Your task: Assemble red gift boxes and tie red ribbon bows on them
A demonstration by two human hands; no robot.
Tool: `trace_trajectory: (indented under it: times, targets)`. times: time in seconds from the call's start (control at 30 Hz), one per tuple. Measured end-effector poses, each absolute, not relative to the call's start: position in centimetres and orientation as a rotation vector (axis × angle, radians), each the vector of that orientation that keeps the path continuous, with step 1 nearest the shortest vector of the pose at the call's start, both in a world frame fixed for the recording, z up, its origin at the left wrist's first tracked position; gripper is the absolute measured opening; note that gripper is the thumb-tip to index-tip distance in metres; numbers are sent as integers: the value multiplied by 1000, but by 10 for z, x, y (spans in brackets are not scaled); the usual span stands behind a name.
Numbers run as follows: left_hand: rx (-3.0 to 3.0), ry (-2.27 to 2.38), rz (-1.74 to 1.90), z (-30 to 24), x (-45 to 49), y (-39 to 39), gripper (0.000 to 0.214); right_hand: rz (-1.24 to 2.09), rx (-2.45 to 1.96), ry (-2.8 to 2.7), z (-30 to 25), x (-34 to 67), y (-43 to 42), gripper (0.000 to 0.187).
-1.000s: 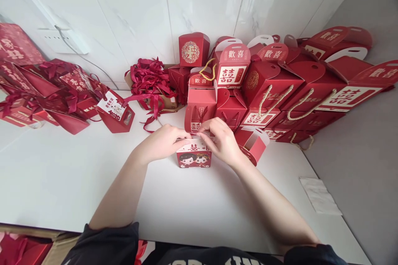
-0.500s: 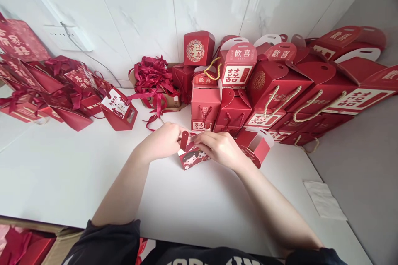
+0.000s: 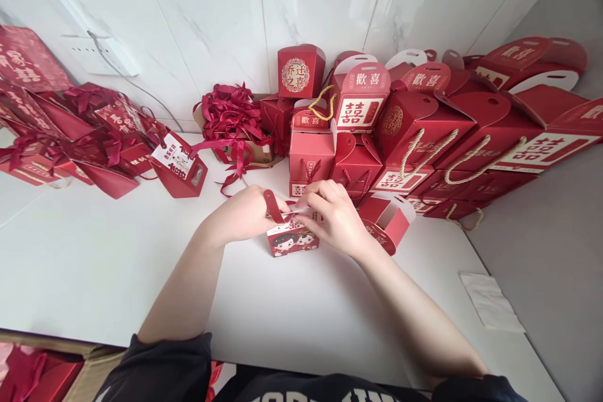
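A small red gift box (image 3: pixel 291 240) with a cartoon couple printed on its front stands on the white table (image 3: pixel 117 270). My left hand (image 3: pixel 245 213) grips its left side, fingers curled at a red top flap that sticks up. My right hand (image 3: pixel 333 213) is closed over the box's right top, pinching the flaps together. Both hands touch the box; its top is mostly hidden under my fingers.
A stack of larger red boxes with rope handles (image 3: pixel 424 132) fills the back right. A tangle of red ribbons (image 3: pixel 230 119) lies in a cardboard tray at the back. Red bags (image 3: pixel 94 144) lie at the left. A white paper (image 3: pixel 492 301) rests at the right edge.
The box tipped to the left half a second ago and now stands upright again. A red flap has come up at its left top, and my right hand has risen over the top.
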State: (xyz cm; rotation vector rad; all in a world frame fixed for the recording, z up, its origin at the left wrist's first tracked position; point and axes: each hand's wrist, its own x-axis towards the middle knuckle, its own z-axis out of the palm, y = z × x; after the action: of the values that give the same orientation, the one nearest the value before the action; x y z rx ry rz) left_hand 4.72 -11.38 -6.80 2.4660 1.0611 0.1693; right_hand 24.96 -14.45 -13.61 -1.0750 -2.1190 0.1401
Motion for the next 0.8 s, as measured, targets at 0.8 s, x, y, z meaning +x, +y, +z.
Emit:
trace_trajectory:
  times: [0.8]
  targets:
    - [2120, 865, 95, -81, 56, -106, 13, 382, -815, -1984, -127, 256, -149, 27]
